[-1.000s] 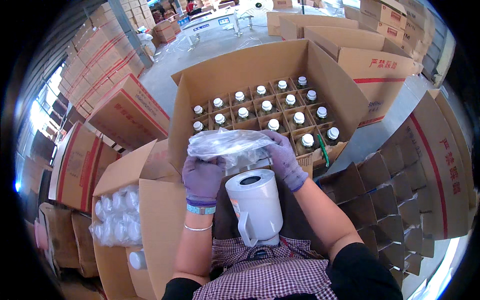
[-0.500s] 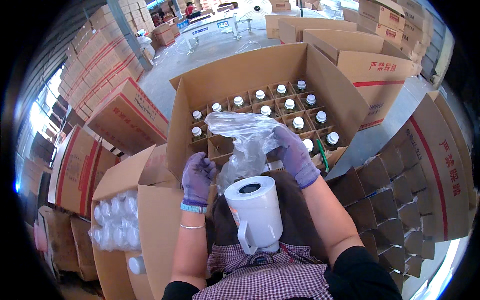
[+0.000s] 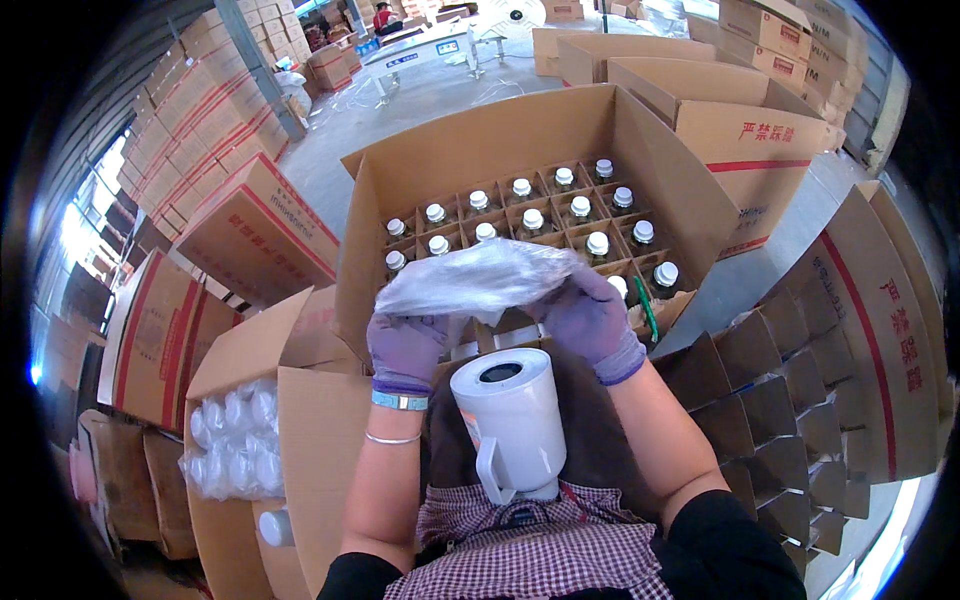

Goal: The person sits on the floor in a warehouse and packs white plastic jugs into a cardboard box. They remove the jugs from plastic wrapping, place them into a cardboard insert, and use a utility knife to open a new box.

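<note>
A crumpled clear plastic bag (image 3: 470, 278) is stretched sideways between my two gloved hands, above the near part of a divided carton. My left hand (image 3: 408, 345), in a purple glove, grips its left end. My right hand (image 3: 592, 322), gloved alike, is closed on the right end, its fingertips partly behind the plastic. Below the bag, the open carton (image 3: 450, 145) holds several bottles with white caps (image 3: 533, 219) in cardboard cells. On my lap stands a white cylinder (image 3: 510, 420) with a side handle and a dark round hole on top.
To the left, an open carton (image 3: 325, 470) contains plastic-wrapped white pieces (image 3: 240, 440). At right are cardboard dividers (image 3: 770, 430) and a red-striped carton flap (image 3: 890, 340). A green strip (image 3: 647, 312) lies at the bottle carton's near right corner. Stacked cartons (image 3: 215, 110) stand behind.
My left hand has moved up and right and taken hold of the bag. The bag, which hung from my right hand, is now stretched flat between both hands.
</note>
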A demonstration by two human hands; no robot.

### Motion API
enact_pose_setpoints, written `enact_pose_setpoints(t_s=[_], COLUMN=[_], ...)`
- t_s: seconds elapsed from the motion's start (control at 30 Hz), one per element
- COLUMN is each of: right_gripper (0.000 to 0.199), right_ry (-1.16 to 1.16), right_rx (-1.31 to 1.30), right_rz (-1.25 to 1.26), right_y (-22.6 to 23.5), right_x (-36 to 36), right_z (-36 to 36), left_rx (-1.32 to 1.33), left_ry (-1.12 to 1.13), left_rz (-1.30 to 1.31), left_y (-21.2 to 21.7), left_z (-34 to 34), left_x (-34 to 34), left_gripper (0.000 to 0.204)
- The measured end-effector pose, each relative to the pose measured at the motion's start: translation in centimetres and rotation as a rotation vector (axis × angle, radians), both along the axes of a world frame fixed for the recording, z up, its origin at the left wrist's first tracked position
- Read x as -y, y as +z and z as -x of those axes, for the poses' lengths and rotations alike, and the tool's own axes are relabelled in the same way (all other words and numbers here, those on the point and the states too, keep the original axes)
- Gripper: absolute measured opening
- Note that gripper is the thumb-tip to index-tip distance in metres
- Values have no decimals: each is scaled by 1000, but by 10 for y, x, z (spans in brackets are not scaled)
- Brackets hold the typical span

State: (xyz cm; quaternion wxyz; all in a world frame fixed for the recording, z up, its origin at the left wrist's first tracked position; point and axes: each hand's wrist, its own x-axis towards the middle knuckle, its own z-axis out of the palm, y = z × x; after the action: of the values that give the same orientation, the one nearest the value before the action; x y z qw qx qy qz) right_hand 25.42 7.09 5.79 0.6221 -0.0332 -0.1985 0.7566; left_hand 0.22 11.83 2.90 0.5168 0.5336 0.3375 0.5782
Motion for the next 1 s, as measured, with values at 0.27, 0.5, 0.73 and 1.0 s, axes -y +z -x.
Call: enact_pose_setpoints(t_s=[0.27,0.5,0.73,1.0], right_gripper=[23,20,50,102], right_ry=[-137,-388,-353,-923], right_rx=[1584,1484,1872,1673], right_rz=[-367,-583,-814,-391], right_y=[-76,-72,-81,-65], right_x=[-12,83,190,205], right_z=[-26,-34,-26,19], left_rx=[1,-656,-835,-337], left_ry=[160,207,-181,14], left_rz=[-75,-330,-237,-40], left_y=[-68,-52,-31,7], left_z=[12,10,15,-42], left_x=[2,159,191,132], left_gripper=[38,38,40,43])
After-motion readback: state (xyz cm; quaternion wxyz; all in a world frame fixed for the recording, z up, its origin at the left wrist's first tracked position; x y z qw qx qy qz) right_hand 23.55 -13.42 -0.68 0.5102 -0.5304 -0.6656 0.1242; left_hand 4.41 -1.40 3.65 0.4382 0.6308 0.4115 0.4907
